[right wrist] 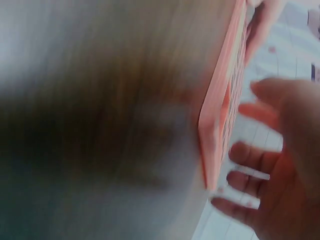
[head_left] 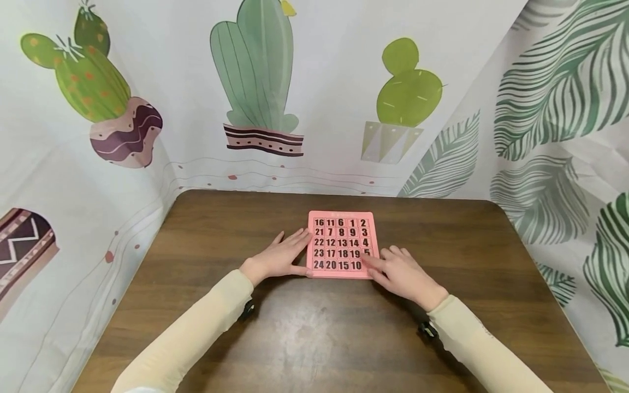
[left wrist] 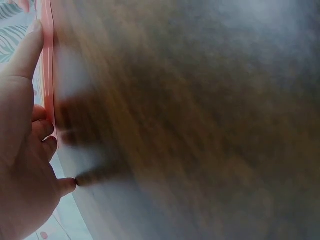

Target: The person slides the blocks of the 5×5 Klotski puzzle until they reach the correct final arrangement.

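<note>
A pink sliding number puzzle (head_left: 341,243) lies flat on the brown table, its square tiles printed with black numbers in rows. My left hand (head_left: 277,259) rests at its left side, fingertips touching the left edge and the thumb at the near left corner. In the left wrist view, the thumb (left wrist: 27,50) lies extended along the puzzle's pink edge. Over the lower right part is my right hand (head_left: 400,271), index finger at the 5 tile, partly covering it. The bottom right cell is hidden by the fingers. In the right wrist view, the right hand's fingers (right wrist: 245,182) are spread and slightly bent.
The brown wooden table (head_left: 304,333) extends around the puzzle on all sides. Behind and beside it hangs a white cloth (head_left: 334,109) printed with cacti and leaves. Dark bands with a small device (head_left: 427,329) sit on both wrists.
</note>
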### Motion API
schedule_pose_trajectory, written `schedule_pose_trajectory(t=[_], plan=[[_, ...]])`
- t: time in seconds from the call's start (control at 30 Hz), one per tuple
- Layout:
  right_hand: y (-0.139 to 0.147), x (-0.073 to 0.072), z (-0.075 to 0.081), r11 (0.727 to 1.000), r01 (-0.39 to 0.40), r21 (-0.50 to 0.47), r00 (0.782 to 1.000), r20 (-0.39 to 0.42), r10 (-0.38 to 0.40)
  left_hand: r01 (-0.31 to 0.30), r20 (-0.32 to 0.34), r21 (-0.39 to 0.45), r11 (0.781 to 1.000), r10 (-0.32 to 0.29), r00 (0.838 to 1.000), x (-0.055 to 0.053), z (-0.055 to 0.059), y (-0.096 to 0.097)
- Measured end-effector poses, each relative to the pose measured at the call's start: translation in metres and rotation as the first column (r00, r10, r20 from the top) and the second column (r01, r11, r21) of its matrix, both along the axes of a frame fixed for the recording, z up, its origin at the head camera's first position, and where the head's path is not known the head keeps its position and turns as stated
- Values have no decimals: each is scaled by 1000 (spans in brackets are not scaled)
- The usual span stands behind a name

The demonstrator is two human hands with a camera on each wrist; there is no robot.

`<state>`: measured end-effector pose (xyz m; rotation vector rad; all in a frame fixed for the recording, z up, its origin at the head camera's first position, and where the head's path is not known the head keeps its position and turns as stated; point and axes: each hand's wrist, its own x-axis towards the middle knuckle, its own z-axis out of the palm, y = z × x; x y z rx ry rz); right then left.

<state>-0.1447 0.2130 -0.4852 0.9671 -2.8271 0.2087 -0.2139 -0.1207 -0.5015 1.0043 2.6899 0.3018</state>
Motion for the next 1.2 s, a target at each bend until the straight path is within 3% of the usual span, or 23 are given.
schedule_pose_trajectory(t=[0.13,0.4,0.77,1.07,1.2], plan=[[-5,7,-1,995,-102,2,995,-2,102,6,-9,-13,1000,-6,1000,0,0,1],[4,11,-2,999,-19,-35,1000,-21,19,3,-15,9,1000,-2,1000,-1,3,0],[-32,6,-11,996,-83,-20,993,-91,81,5,-7,10,1000,-5,1000,2,4,1],[-4,15,-11,1000,4,-5,998,-63,-4,8,1,6,1000,-8,1000,2,3,2],[3,16,-11,1000,8,-2,998,-58,-8,4,-13,11,1000,-4,1000,1,0,1]])
